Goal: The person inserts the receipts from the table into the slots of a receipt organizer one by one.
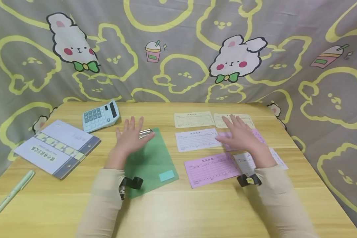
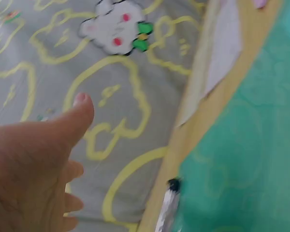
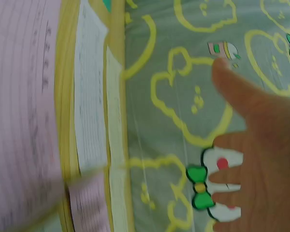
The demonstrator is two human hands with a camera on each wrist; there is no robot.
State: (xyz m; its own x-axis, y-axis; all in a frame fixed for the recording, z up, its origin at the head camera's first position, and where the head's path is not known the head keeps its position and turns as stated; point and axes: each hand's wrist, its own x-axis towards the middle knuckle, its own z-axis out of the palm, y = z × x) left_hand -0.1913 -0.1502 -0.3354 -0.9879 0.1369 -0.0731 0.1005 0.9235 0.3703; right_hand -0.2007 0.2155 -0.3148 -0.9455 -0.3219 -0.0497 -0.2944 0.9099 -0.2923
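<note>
My left hand (image 1: 129,140) is held with fingers spread over the upper left part of a green clipboard (image 1: 150,158), near its metal clip (image 1: 144,133). A small teal label (image 1: 166,176) marks the board's lower corner. On the right, my right hand (image 1: 241,134) spreads its fingers above several printed slips and holds nothing. Those slips include a pink one (image 1: 211,169), a white one (image 1: 196,139) and a cream one (image 1: 193,119). The right hand and forearm partly hide a purple slip (image 1: 258,136) and another white slip (image 1: 242,162). In the left wrist view the thumb (image 2: 79,113) points away from the clipboard.
A light blue calculator (image 1: 99,116) sits at the back left of the wooden table (image 1: 172,211). In front of it lies a lavender ledger book (image 1: 58,148) with a patterned band. A pale green pen (image 1: 12,196) rests near the left edge. A patterned curtain (image 1: 178,76) hangs behind.
</note>
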